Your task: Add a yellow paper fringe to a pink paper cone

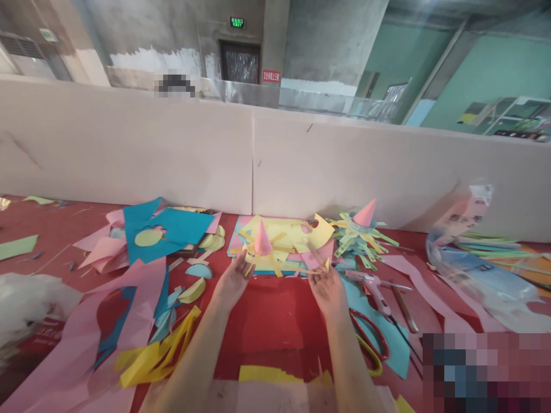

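A pink paper cone stands on a piece with yellow paper strips spreading out around its base. My left hand is at the left edge of this piece, its fingers closed on a strip. My right hand is to the right with curled fingers, a small yellow paper strip showing between them. Behind the cone lies a stack of yellow, pink and blue paper sheets. Farther right, a second pink cone tops a tuft of green and yellow strips.
A pink glue gun and scissors with red and yellow handles lie right of my right arm. Blue and pink paper and yellow strips crowd the left. A plastic bag lies right. A white panel borders the back.
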